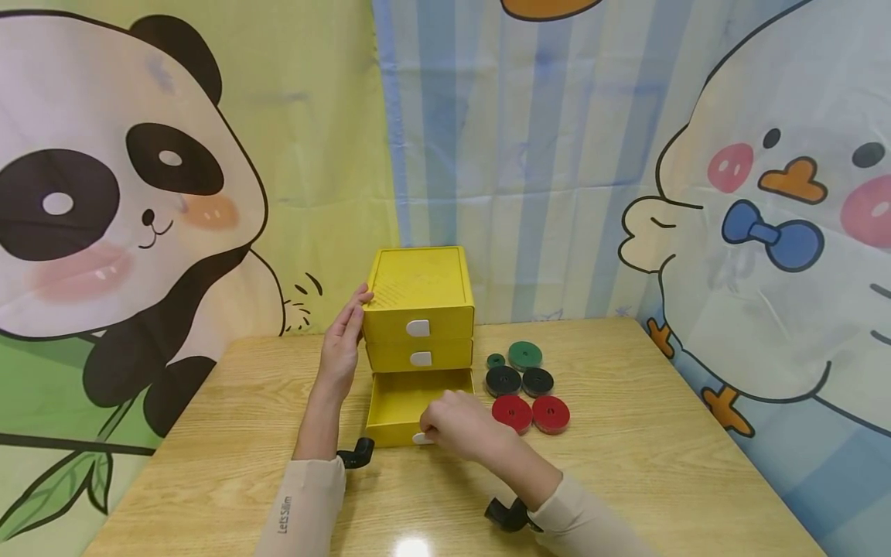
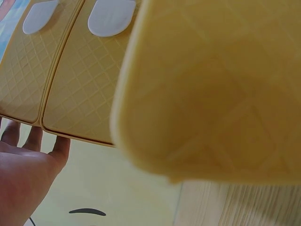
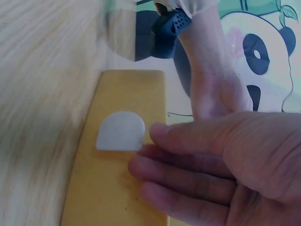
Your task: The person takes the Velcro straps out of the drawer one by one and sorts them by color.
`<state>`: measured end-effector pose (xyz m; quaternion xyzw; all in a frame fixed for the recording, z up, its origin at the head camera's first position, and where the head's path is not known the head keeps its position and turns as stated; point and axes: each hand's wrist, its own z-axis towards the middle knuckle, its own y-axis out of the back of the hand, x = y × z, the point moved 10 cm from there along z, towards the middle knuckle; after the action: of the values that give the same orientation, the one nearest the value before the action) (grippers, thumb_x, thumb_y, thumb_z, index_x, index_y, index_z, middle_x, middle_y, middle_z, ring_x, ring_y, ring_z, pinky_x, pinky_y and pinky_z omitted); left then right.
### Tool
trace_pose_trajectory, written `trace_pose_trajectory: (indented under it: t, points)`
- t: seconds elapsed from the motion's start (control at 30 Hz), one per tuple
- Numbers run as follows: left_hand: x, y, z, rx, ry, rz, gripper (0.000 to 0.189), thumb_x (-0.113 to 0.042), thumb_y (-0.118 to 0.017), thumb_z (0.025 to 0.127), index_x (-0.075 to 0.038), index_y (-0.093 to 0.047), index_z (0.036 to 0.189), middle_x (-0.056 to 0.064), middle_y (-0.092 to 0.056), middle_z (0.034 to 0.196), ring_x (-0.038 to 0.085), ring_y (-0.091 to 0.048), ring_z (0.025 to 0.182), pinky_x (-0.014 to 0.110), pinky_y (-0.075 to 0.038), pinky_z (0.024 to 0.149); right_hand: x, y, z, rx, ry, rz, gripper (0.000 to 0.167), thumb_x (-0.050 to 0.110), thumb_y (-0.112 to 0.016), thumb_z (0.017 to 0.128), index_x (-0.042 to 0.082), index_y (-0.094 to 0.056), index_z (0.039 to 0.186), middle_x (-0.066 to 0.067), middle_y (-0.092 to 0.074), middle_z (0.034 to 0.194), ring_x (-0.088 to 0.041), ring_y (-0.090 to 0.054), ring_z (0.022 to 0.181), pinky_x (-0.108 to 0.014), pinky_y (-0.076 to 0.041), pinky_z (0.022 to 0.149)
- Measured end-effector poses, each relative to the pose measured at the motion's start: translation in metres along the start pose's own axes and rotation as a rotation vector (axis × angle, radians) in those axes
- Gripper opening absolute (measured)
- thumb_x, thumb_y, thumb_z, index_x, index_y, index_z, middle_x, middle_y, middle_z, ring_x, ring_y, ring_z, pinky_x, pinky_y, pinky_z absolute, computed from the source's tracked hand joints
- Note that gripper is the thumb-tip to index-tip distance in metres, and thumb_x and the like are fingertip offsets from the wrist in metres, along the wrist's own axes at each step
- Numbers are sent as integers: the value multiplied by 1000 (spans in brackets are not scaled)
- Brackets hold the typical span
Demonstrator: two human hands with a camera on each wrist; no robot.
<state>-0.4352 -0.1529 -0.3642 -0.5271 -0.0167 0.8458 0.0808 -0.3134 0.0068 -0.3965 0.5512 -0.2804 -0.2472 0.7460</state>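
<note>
A small yellow drawer cabinet stands on the table with its bottom drawer pulled out; that drawer's visible inside is bare. My left hand rests against the cabinet's left side, fingers extended along it. The left wrist view shows the same left hand at the edge of the upper drawer fronts. My right hand is at the front of the bottom drawer. In the right wrist view, its loosely curved fingers lie right by the white handle, which shows nearly whole; contact is unclear.
Right of the cabinet lie round discs in pairs: green discs, black discs and red discs. Black wrist devices sit by both sleeves. A cloth backdrop with cartoon animals hangs behind the wooden table.
</note>
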Motion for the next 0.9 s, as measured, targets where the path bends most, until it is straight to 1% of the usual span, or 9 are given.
trace_pose_trajectory:
  t: [0.13, 0.27, 0.37, 0.47, 0.53, 0.6, 0.67, 0.77, 0.9]
  points:
    - [0, 0, 0, 0, 3, 4, 51, -44, -47, 110, -13, -55, 149, -12, -36, 168, 13, -24, 159, 48, -19, 132, -3, -2, 2, -41, -46, -71, 20, 15, -83, 88, 21, -76, 70, 14, -56, 58, -4, -43, 52, -17, -34, 48]
    - [1, 0, 0, 1, 10, 9, 51, -44, -46, 110, -14, -55, 150, -12, -36, 168, 13, -24, 159, 49, -19, 131, -11, -5, 6, -77, -93, -101, 22, 11, -80, 89, 21, -75, 70, 13, -56, 58, -6, -44, 53, -19, -35, 47]
    - [1, 0, 1, 0, 13, 3, 51, -44, -46, 110, -13, -55, 150, -12, -36, 168, 12, -24, 159, 49, -19, 131, -17, -6, 8, -117, -103, -110, 23, 11, -78, 90, 21, -74, 70, 12, -55, 58, -6, -43, 53, -20, -34, 47]
    - [2, 1, 1, -2, 13, 1, 52, -45, -47, 110, -13, -55, 150, -13, -36, 168, 12, -24, 159, 49, -19, 131, -22, -7, 10, -167, -100, -120, 24, 14, -80, 91, 22, -74, 69, 11, -56, 58, -6, -43, 52, -21, -33, 46]
    - [2, 1, 1, -4, 14, 4, 53, -46, -47, 109, -14, -55, 150, -13, -36, 168, 12, -24, 159, 49, -20, 131, -25, -8, 11, -194, -100, -118, 19, 18, -81, 91, 21, -77, 73, 10, -62, 61, -5, -46, 53, -21, -35, 46]
    - [2, 1, 2, -3, 16, 4, 53, -46, -47, 109, -14, -55, 150, -13, -36, 168, 12, -24, 159, 49, -19, 131, -28, -9, 12, -217, -101, -118, 18, 22, -82, 91, 20, -78, 74, 9, -65, 63, -6, -49, 53, -22, -39, 47]
    - [2, 1, 2, -2, 18, 6, 53, -47, -47, 109, -14, -55, 150, -13, -36, 168, 13, -23, 159, 49, -19, 132, -31, -10, 14, -231, -108, -116, 14, 21, -82, 91, 19, -80, 77, 9, -69, 67, -6, -53, 55, -23, -45, 50]
    - [2, 0, 1, -1, 21, 5, 53, -46, -47, 109, -14, -55, 150, -12, -35, 168, 13, -22, 160, 49, -18, 132, -35, -12, 15, -245, -113, -124, 17, 22, -82, 91, 19, -77, 75, 9, -68, 66, -6, -54, 57, -24, -49, 53]
    - [1, 0, 1, 0, 19, 6, 52, -45, -47, 109, -13, -55, 150, -10, -35, 169, 14, -22, 160, 49, -17, 132, -40, -11, 19, -272, -118, -125, 20, 13, -81, 90, 19, -74, 72, 9, -65, 65, -6, -54, 57, -25, -51, 54]
